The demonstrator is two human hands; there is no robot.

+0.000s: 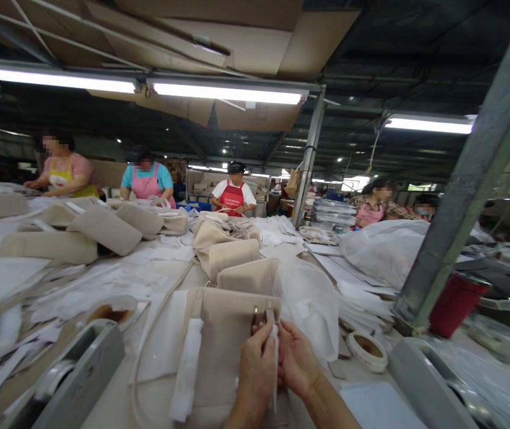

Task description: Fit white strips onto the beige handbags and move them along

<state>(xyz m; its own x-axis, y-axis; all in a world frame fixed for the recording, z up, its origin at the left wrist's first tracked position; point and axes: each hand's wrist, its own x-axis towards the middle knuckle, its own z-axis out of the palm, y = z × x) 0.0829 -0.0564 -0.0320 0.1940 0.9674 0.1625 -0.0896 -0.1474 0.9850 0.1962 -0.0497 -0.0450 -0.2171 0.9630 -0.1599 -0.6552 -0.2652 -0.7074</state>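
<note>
Crowded with white paper and foam sheets, the worktable leaves little bare surface near the front edge. Both wrists are cut off by the bottom of the picture. The left hand and right hand sit side by side, fingers closed on a white strip at the corner of a beige bag lying flat just ahead; how the strip is fastened is hidden. A tape dispenser sits left, a tape roll right, beside a steel post. Farther off, more beige bags pile up before several workers under strip lights.
</note>
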